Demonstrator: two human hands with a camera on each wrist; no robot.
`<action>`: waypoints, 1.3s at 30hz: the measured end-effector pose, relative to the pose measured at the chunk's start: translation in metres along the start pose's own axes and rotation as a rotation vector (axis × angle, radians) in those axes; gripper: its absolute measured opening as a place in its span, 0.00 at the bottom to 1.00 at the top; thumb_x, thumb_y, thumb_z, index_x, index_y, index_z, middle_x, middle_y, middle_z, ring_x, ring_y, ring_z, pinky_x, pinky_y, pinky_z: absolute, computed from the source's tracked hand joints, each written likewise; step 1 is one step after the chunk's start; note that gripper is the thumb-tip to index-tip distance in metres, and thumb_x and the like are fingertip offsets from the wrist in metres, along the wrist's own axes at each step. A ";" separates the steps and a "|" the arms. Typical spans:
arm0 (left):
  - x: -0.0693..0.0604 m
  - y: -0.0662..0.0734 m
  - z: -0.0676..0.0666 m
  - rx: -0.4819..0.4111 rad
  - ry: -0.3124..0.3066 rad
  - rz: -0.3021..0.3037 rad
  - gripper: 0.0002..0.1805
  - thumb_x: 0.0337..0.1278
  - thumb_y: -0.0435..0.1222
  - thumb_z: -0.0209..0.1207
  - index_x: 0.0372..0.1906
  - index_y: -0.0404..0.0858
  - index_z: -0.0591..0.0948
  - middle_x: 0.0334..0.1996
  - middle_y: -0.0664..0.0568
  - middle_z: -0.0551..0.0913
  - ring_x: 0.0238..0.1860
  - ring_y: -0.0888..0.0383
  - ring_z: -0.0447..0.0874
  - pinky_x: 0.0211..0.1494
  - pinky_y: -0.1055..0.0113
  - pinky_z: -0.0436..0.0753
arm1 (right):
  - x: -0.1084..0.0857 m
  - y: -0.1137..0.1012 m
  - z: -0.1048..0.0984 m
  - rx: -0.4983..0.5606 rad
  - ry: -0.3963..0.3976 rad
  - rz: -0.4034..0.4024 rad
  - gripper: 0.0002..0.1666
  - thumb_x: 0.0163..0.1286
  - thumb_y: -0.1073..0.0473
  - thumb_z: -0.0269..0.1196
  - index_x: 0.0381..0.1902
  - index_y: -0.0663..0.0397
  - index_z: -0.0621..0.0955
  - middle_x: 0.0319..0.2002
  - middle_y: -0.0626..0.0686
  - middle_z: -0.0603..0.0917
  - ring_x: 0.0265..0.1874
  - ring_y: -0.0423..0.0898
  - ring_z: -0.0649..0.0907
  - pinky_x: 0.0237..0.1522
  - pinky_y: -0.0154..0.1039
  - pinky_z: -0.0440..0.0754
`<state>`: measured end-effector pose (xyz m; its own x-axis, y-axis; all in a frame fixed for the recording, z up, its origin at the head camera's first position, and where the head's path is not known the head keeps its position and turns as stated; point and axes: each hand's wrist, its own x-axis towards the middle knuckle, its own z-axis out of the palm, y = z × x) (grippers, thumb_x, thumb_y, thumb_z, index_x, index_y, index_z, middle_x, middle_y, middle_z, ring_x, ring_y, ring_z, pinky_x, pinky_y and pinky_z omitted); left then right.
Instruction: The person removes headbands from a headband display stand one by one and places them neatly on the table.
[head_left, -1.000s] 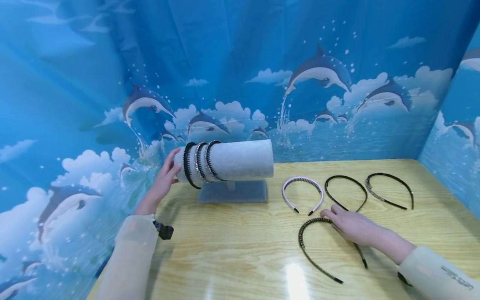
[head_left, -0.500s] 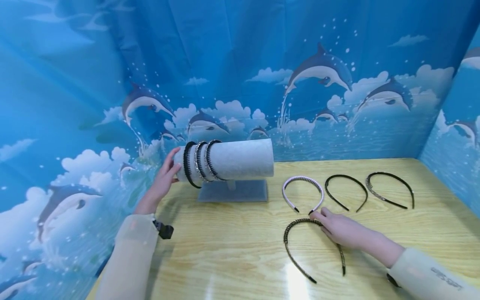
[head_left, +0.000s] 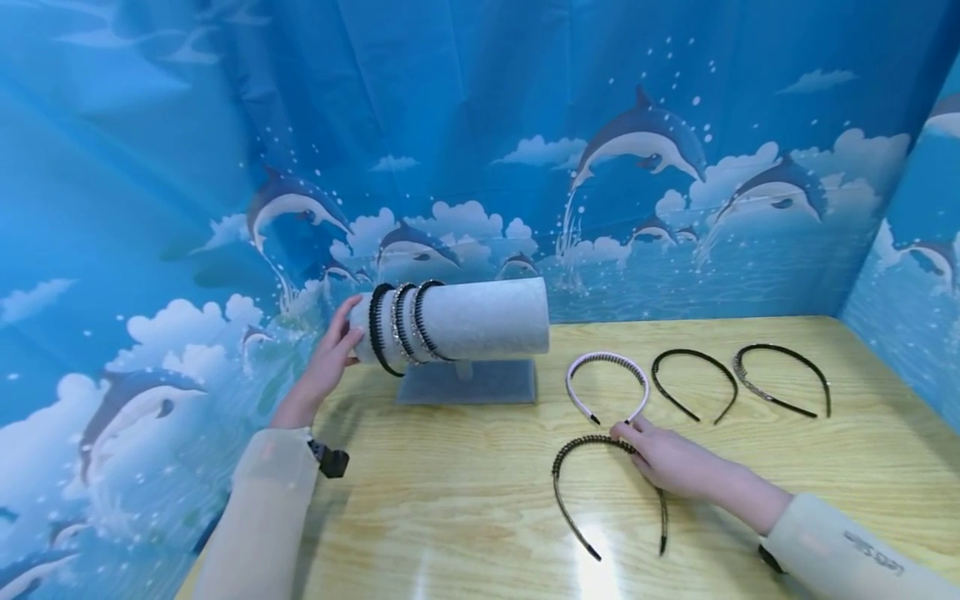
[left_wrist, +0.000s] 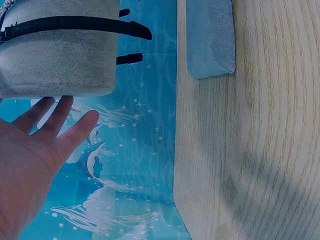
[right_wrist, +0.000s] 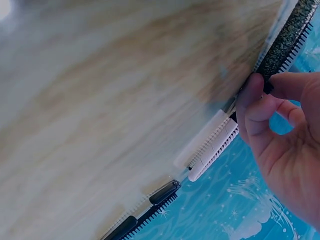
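A grey plush roll (head_left: 487, 318) on a flat base carries several black headbands, some with sparkling trim, at its left part. My left hand (head_left: 326, 360) rests against the roll's left end, fingers extended; in the left wrist view the fingertips of the hand (left_wrist: 45, 145) touch the end of the roll (left_wrist: 60, 65). My right hand (head_left: 675, 460) pinches the top right of a dark braided headband (head_left: 567, 510) at the table front. The right wrist view shows thumb and fingers of the hand (right_wrist: 290, 120) closed on the dark glittery band (right_wrist: 285, 50).
Behind my right hand lie a lilac headband (head_left: 573, 392), a thin black headband (head_left: 693, 353) and a black one with a patterned side (head_left: 795, 358). The wooden table (head_left: 450, 500) meets a blue dolphin-print curtain (head_left: 480, 150) at the back and left.
My right hand has moved left across the table with the braided headband, which now lies below the lilac one. My left hand has stayed at the roll's end.
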<state>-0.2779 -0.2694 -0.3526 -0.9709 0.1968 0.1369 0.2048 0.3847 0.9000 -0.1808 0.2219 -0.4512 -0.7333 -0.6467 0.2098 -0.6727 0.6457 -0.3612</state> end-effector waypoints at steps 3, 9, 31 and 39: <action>0.001 0.000 0.000 0.000 -0.001 0.003 0.32 0.76 0.50 0.40 0.78 0.55 0.46 0.75 0.42 0.50 0.71 0.40 0.54 0.63 0.35 0.63 | 0.000 -0.002 -0.001 -0.006 0.007 0.001 0.20 0.61 0.75 0.61 0.50 0.59 0.74 0.37 0.54 0.74 0.18 0.33 0.70 0.19 0.32 0.75; 0.001 0.000 0.001 -0.006 0.001 0.009 0.32 0.76 0.50 0.40 0.78 0.55 0.46 0.75 0.42 0.51 0.70 0.39 0.55 0.62 0.35 0.64 | -0.001 -0.002 -0.001 -0.011 0.011 0.008 0.19 0.60 0.75 0.61 0.49 0.58 0.74 0.37 0.55 0.75 0.18 0.33 0.71 0.19 0.32 0.75; 0.002 -0.003 -0.002 -0.010 0.002 -0.014 0.31 0.77 0.47 0.40 0.78 0.58 0.46 0.75 0.43 0.51 0.70 0.40 0.56 0.62 0.37 0.65 | 0.014 -0.017 -0.038 -0.016 0.043 0.157 0.20 0.66 0.67 0.62 0.54 0.57 0.72 0.41 0.58 0.75 0.18 0.34 0.70 0.16 0.30 0.71; 0.001 -0.002 -0.001 -0.010 -0.003 -0.016 0.31 0.77 0.48 0.40 0.78 0.59 0.46 0.75 0.43 0.52 0.69 0.39 0.57 0.62 0.37 0.65 | 0.079 -0.038 -0.094 -0.066 0.136 0.100 0.18 0.73 0.58 0.58 0.58 0.54 0.73 0.45 0.54 0.74 0.26 0.42 0.76 0.23 0.38 0.75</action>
<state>-0.2796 -0.2708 -0.3540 -0.9736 0.1933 0.1212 0.1880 0.3786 0.9063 -0.2229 0.1846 -0.3351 -0.8004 -0.5201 0.2980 -0.5975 0.7323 -0.3266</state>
